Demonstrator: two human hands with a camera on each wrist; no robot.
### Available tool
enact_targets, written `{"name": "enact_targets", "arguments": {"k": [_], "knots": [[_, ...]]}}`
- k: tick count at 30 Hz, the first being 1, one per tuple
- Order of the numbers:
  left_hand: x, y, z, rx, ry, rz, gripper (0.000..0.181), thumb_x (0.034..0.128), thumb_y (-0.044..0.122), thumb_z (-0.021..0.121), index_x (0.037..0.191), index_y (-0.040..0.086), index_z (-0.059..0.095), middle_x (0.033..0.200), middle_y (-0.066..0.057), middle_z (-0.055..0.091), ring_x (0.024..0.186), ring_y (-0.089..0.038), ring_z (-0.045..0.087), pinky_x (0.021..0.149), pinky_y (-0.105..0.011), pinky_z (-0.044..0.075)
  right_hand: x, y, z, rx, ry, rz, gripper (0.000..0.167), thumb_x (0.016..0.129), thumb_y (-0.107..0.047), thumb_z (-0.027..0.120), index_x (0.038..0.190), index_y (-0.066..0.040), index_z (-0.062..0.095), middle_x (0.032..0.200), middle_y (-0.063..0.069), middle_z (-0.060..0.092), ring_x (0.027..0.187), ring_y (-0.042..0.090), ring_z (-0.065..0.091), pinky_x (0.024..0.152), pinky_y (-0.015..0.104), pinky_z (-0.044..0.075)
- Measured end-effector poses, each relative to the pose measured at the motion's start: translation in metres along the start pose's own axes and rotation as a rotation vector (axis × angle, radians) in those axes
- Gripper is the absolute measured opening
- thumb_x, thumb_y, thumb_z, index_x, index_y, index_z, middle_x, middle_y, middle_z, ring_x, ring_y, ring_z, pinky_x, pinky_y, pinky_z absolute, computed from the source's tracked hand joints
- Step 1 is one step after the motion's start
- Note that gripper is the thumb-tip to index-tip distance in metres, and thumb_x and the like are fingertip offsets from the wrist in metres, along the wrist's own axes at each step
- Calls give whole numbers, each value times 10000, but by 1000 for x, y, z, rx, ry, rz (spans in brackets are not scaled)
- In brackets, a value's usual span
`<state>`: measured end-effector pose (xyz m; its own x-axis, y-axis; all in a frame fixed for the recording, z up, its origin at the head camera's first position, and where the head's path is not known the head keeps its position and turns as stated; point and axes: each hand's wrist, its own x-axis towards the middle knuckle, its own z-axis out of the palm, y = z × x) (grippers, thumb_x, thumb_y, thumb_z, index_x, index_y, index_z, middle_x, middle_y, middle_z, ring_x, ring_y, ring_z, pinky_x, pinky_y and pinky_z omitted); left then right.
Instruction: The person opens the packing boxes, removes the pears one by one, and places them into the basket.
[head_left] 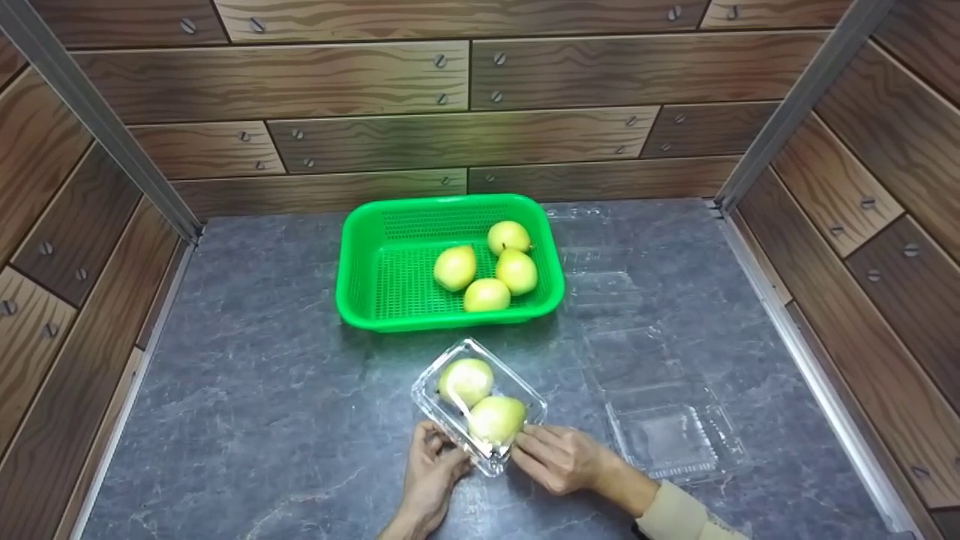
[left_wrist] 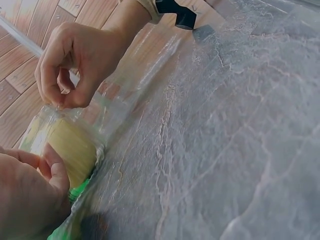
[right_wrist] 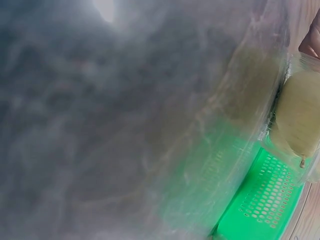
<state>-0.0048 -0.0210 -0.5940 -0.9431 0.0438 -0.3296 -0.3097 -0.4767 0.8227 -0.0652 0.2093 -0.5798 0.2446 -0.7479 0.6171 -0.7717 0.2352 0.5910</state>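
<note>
A clear plastic clamshell container [head_left: 519, 385] stands shut in front of me, turned cornerwise, with two yellow-green pears [head_left: 465, 381] visible inside. My left hand [head_left: 433, 478] holds its lower left side, and the left wrist view shows the thumb against the wall. With bent fingers, my right hand [head_left: 559, 457] pinches the container's near right edge. Beyond it, a green perforated basket [head_left: 367, 321] contains several more pears [head_left: 487, 295]. In the right wrist view, a stemmed pear [right_wrist: 297, 115] appears through the plastic, and only a bit of a hand [right_wrist: 312, 40] shows.
On the right, several clear empty plastic containers [head_left: 671, 439] lie in a row on the grey marbled table [head_left: 247, 375]. Wood-patterned walls [head_left: 367, 79] enclose the back and both sides, with metal strips [head_left: 817, 409] along the side edges.
</note>
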Motion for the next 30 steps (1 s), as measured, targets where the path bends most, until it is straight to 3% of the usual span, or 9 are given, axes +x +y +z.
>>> {"name": "enact_targets", "arguments": {"k": [8, 18, 26, 30], "knots": [[3, 0, 0, 70, 19, -23, 475, 898, -72, 682, 1254, 28, 384, 1126, -46, 651, 824, -130, 640, 685, -235, 566, 5, 3, -2, 10, 17, 14, 327, 998, -87, 495, 817, -82, 767, 757, 42, 760, 643, 150, 722, 607, 217, 642], [-1, 2, -1, 48, 12, -44, 483, 869, -114, 645, 1242, 23, 369, 1063, -23, 624, 804, -132, 609, 671, -219, 558, 2, 2, -2, -5, 23, -2, 308, 985, -119, 512, 846, -102, 786, 741, 3, 745, 641, 135, 695, 628, 226, 642], [-3, 0, 1, 57, 9, -24, 472, 882, -91, 668, 1241, 9, 378, 1083, -39, 631, 835, -142, 616, 678, -241, 562, -4, -1, -6, -31, -66, -34, 324, 981, -122, 471, 875, -91, 776, 759, 19, 756, 660, 151, 735, 667, 265, 670], [-3, -2, 2, 59, 6, -16, 448, 874, -94, 675, 1201, 19, 391, 1046, -28, 610, 824, -144, 609, 685, -246, 577, 2, 6, -9, -6, -2, -26, 353, 998, -89, 451, 824, -73, 758, 727, 33, 742, 625, 144, 717, 626, 237, 655]]}}
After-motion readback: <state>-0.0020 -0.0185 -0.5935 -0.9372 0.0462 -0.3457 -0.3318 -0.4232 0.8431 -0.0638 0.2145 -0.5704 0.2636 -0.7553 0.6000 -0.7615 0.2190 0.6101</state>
